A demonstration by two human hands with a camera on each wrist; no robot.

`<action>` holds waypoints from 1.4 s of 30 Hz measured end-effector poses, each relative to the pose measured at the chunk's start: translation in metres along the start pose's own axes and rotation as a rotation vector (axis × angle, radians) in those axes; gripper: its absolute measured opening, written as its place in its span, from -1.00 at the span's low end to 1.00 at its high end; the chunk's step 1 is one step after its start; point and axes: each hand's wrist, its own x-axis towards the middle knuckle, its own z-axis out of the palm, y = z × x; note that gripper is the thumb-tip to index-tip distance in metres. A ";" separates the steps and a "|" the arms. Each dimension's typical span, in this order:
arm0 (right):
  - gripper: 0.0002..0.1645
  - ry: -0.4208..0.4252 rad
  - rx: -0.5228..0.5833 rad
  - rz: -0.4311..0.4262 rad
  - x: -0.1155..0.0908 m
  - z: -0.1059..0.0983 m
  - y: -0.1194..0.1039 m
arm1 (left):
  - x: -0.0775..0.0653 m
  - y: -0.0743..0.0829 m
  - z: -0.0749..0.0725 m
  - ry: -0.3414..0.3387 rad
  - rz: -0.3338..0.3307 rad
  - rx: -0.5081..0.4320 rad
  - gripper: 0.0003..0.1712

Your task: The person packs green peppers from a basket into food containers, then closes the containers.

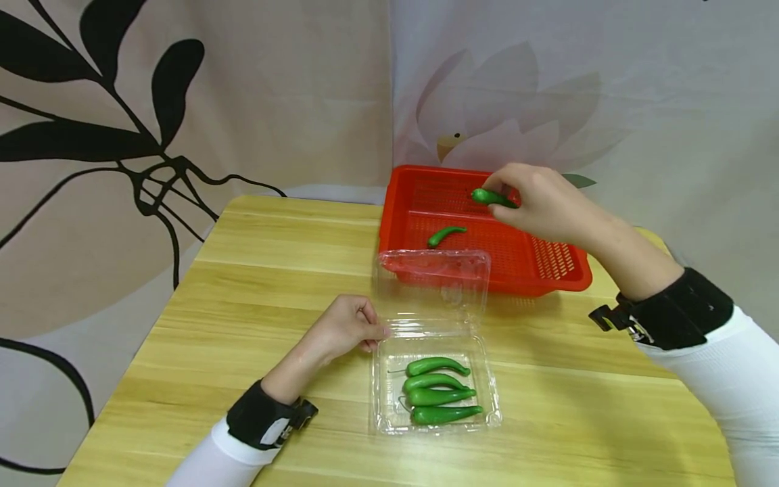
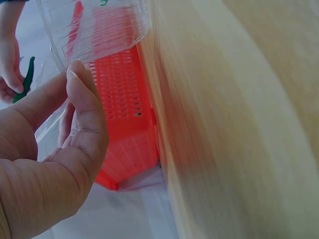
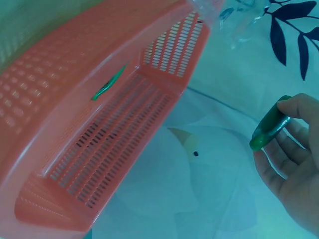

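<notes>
My right hand (image 1: pixel 544 203) pinches a green chili pepper (image 1: pixel 491 197) between thumb and fingers above the red basket (image 1: pixel 562 289). In the right wrist view the pepper (image 3: pixel 270 124) slants out from the fingertips. One more chili pepper (image 1: pixel 446 235) lies on the basket's floor near its left side. With thumb and fingers, my left hand (image 1: pixel 351 326) pinches the left edge of a clear plastic clamshell box (image 1: pixel 379 392), close to its hinge. Several green chili peppers (image 1: pixel 443 398) lie side by side in the box's near half. Its lid (image 1: pixel 435 291) stands open against the basket's front.
A wooden table (image 1: pixel 243 291) carries both containers, the basket behind the box. A printed curtain (image 1: pixel 304 88) hangs right behind the table's back edge. Black cameras are strapped to both wrists, the right one (image 1: pixel 615 319) near the basket's right corner.
</notes>
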 end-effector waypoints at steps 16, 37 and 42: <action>-0.68 0.179 0.013 -0.346 -0.036 0.018 -0.021 | 0.001 0.000 0.002 0.002 -0.016 0.001 -0.76; -0.67 0.030 0.042 -0.442 -0.071 0.068 -0.063 | 0.001 -0.001 0.002 -0.009 -0.003 -0.015 -0.74; -0.65 -0.015 0.033 -0.457 -0.077 0.084 -0.066 | 0.001 -0.001 0.003 -0.007 0.001 -0.021 -0.73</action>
